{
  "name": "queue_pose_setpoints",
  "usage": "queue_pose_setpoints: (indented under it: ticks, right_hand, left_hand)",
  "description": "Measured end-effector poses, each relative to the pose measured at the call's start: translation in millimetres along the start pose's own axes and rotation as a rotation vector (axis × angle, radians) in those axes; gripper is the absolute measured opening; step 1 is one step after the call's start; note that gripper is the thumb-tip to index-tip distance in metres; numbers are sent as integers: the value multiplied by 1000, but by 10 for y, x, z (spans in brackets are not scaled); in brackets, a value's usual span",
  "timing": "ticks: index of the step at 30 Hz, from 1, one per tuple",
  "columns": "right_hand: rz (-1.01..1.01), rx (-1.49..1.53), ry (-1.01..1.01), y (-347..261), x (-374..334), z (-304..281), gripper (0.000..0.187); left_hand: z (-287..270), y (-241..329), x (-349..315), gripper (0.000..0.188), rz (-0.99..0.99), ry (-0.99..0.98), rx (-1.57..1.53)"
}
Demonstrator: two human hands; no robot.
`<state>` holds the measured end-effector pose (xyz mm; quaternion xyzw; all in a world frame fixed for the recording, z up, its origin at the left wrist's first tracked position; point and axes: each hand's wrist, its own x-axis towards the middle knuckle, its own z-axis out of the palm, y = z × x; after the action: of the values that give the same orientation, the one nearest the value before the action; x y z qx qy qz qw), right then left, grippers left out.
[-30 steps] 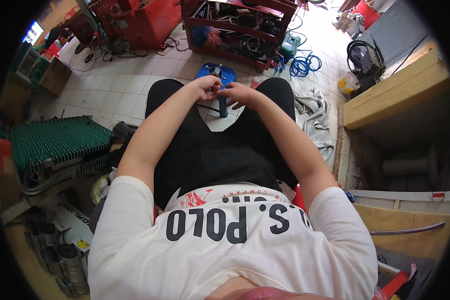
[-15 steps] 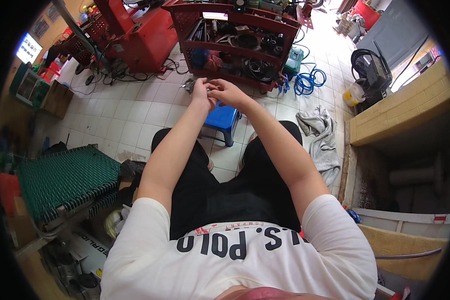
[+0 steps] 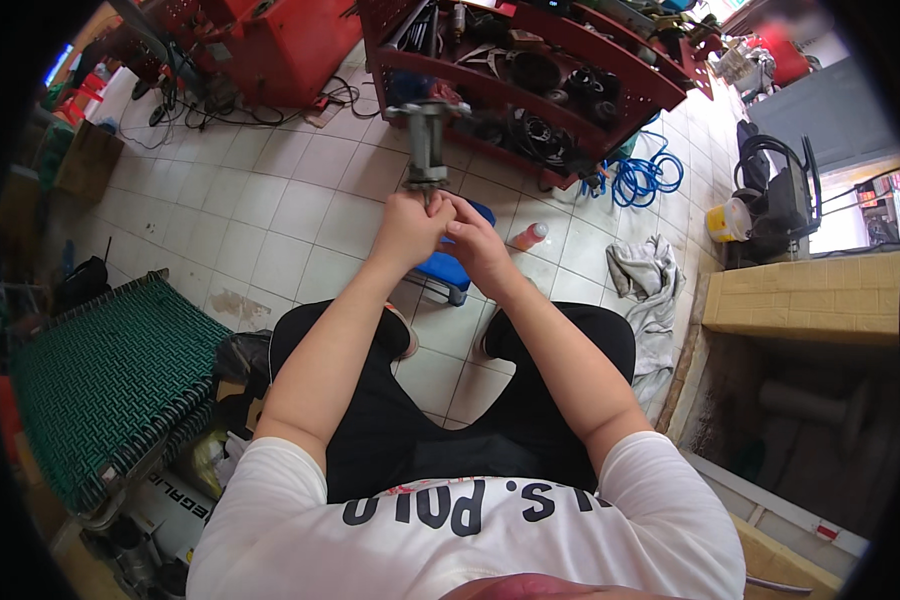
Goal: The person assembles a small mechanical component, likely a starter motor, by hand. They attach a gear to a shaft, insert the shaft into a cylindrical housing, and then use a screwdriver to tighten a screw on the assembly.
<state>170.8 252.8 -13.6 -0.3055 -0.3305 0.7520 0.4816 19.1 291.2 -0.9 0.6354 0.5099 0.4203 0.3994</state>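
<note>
Head view: a red rack (image 3: 610, 75) of dark machine parts fills the top of the tiled floor (image 3: 270, 210), with a red machine (image 3: 260, 40) to its left. A green woven mat (image 3: 100, 370) lies at lower left, and a yellow block (image 3: 805, 295) sits at right, with a grey rag (image 3: 650, 290) near it. Blue hose (image 3: 642, 178) coils below the rack. A blue stool (image 3: 450, 262) stands just under the hands, with a small orange bottle (image 3: 528, 236) beside it. Both arms reach forward over black-trousered knees. The left hand (image 3: 410, 228) is curled shut around the bottom of a grey metal part (image 3: 427, 140), held upright above the stool. The right hand (image 3: 475, 235) presses against the left, fingers bent at the part's base; whether they grip it cannot be told.
</note>
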Motion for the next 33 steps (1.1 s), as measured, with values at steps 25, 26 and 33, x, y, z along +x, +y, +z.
queue_pose_setpoints:
  ticks: [25,26,33]
  right_hand:
    - [-263,-281,222,-418,-89,-232,16]
    - [-248,-322,212,-439,-91,-254,15]
    - [-40,-784,278,-457,-21,-437,16]
  left_hand:
    - [323,270,-323,42,-15,-375,211]
    - [329,265,-320,43,-33,-405,243]
    - [-3,-330,28,37,-336,-354,165]
